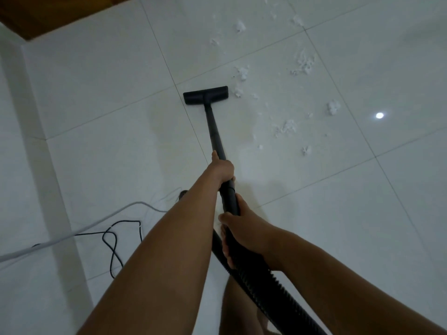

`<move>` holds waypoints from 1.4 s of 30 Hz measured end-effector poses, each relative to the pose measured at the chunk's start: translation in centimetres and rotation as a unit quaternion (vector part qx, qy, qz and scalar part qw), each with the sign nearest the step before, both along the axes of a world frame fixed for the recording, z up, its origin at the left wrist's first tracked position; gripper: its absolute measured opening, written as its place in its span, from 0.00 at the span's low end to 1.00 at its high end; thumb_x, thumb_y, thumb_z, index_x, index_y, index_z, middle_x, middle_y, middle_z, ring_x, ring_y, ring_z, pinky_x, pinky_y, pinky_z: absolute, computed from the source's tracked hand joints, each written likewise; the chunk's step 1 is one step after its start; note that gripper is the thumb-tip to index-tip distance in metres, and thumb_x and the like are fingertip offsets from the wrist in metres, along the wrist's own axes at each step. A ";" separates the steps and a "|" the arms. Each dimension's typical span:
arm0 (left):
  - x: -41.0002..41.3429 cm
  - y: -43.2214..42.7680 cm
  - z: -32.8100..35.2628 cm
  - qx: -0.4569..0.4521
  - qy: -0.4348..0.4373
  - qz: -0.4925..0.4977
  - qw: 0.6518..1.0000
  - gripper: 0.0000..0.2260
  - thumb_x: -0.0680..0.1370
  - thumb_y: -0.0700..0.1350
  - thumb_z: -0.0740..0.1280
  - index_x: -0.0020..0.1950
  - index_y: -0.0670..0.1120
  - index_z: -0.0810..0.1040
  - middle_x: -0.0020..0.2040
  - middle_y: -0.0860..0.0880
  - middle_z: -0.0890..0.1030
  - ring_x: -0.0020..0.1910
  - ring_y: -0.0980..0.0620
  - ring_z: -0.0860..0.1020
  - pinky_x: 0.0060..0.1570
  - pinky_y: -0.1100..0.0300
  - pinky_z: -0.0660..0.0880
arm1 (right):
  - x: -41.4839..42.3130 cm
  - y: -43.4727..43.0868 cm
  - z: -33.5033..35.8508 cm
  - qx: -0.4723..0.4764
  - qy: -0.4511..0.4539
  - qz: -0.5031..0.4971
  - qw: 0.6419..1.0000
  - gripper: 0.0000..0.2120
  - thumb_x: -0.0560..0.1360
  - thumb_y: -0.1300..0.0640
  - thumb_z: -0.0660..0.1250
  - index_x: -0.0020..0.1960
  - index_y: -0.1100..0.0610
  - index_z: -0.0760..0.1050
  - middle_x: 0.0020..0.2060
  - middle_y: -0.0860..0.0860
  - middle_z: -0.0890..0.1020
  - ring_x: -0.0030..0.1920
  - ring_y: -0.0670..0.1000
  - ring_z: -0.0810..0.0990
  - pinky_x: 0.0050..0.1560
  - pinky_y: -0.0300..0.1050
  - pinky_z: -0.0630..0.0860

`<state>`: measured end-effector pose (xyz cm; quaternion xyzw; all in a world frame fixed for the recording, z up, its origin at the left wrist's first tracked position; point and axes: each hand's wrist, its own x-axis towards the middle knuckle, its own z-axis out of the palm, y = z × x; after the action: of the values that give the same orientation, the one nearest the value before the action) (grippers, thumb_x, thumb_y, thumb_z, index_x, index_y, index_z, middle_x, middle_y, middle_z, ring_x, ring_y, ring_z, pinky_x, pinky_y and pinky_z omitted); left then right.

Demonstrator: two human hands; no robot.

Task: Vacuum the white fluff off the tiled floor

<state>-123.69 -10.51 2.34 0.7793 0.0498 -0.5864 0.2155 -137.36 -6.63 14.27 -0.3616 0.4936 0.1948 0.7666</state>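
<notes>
A black vacuum wand (214, 131) runs from my hands down to its flat floor head (205, 95), which sits on the white tiled floor (314, 201). My left hand (221, 169) grips the wand higher up its tube. My right hand (242, 228) grips the lower handle end where the ribbed hose (263, 284) begins. White fluff (303, 64) lies scattered in several clumps to the right of and beyond the head; the nearest clump (238, 91) is just off the head's right end.
A black cord (113, 240) loops on the floor at the left, next to a grey cable (72, 235). A white wall rises along the left, with a brown wooden edge (48, 13) at the top left. My bare foot shows beneath the hose.
</notes>
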 end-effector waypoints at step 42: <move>-19.6 13.5 3.4 0.002 0.009 -0.077 0.997 0.34 0.83 0.40 0.53 0.81 0.60 0.38 0.39 0.44 0.76 0.38 0.50 0.75 0.61 0.50 0.78 | -19.5 14.0 3.7 0.024 -0.012 -0.076 0.997 0.32 0.82 0.62 0.58 0.79 0.39 0.50 0.30 0.60 0.77 0.23 0.54 0.76 0.26 0.45 0.79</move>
<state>-143.26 3.03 5.79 0.7758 -0.0076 -0.6083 0.1675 -156.82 7.34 17.98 -0.3070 0.5056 0.1431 0.7935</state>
